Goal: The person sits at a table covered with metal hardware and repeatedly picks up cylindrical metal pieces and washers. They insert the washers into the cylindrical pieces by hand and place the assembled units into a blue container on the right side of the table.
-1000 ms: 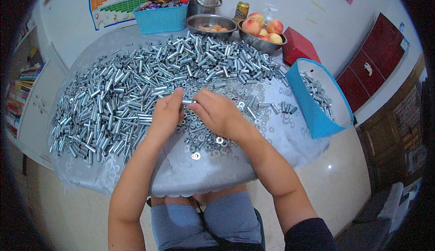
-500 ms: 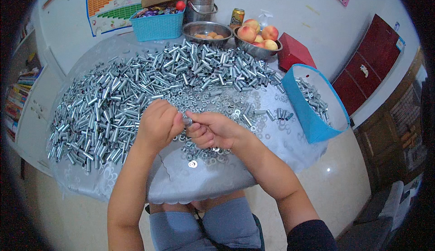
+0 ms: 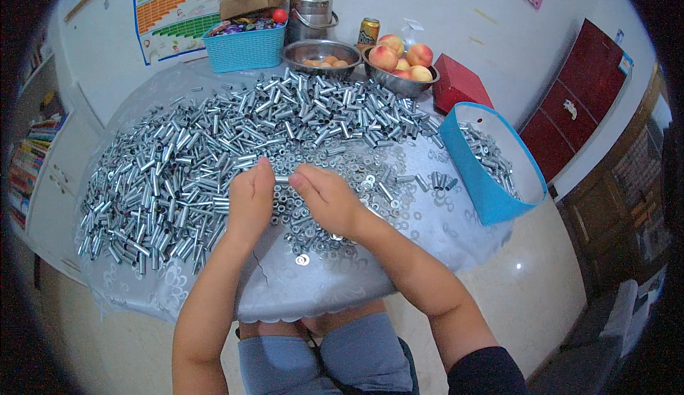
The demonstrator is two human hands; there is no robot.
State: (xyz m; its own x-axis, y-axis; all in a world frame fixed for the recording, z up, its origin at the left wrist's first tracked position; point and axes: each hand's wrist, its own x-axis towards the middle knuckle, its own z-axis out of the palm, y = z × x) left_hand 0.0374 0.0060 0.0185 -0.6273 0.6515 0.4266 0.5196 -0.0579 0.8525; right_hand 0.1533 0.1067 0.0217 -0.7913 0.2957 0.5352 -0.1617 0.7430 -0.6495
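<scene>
Between my two hands a short silver metal sleeve [image 3: 282, 179] lies level, one end at each hand. My left hand [image 3: 251, 199] is closed on its left end, thumb on top. Around the other end my right hand [image 3: 329, 200] is curled, with the thumb pressed against it. The fingertips of both hands are mostly hidden. Under and beside my hands are small metal washers [image 3: 313, 238] in a loose heap. A large pile of metal sleeves [image 3: 164, 174] spreads over the left and far parts of the table.
To the right stands a blue fabric bin [image 3: 479, 174] with metal sleeves inside. Along the back are a light-blue basket [image 3: 246, 52], a steel bowl of eggs [image 3: 299, 49], a bowl of peaches [image 3: 399, 81], a can [image 3: 368, 32] and a red box [image 3: 459, 85]. A patterned cloth [image 3: 320, 288] covers the table.
My hands have moved slightly apart and turned, and the sleeve between them now lies level and shows more. The fingers of my right hand have turned out of sight.
</scene>
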